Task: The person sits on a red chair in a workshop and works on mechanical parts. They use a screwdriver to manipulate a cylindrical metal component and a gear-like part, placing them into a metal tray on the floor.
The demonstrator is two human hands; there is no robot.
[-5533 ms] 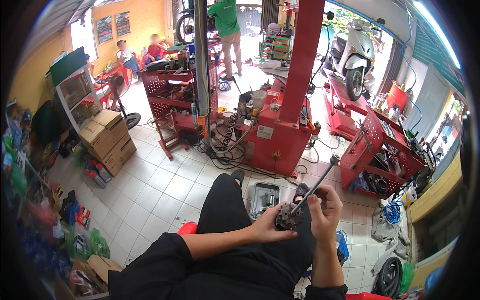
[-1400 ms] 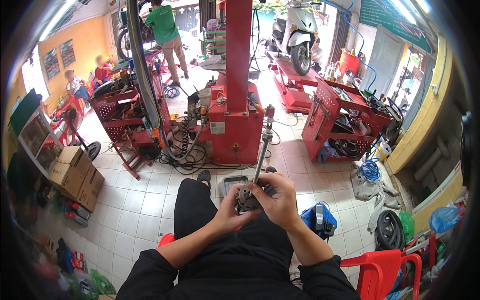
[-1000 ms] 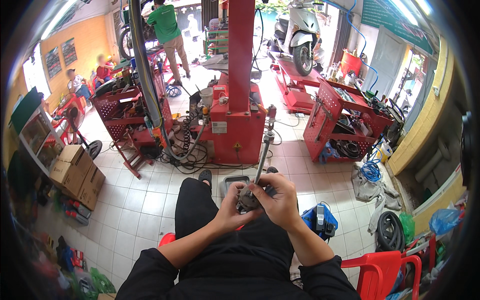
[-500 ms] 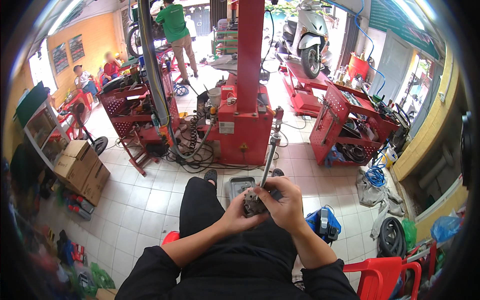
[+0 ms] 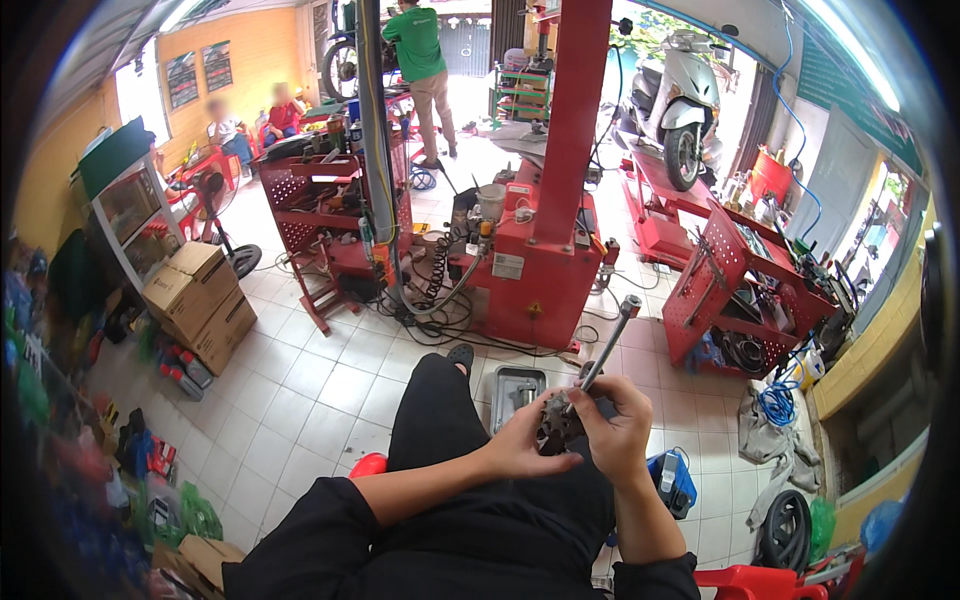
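"What are those two hands busy with?"

"The left hand (image 5: 515, 450) cups a toothed metal part (image 5: 555, 424), wrapped round its side. The right hand (image 5: 622, 428) pinches a long steel rod (image 5: 607, 350) near its lower end, right by the part."

"And where's that part sitting?"

"Held over the person's lap, above the black trousers (image 5: 437, 410). The rod slants up and away, with a thicker head (image 5: 630, 304) on top. Past the hands, a metal tray (image 5: 497, 402) lies on the tiled floor (image 5: 330, 385)."

"Any writing about?"

"There's a pale label (image 5: 507, 266) and a yellow warning triangle (image 5: 534, 308) on the red machine base (image 5: 560, 280); the label's too small to read. Dark print on the cardboard boxes (image 5: 205, 300) at left, lettering on the green banner (image 5: 855, 100) at right, and a little mark on that green shirt (image 5: 418, 50)."
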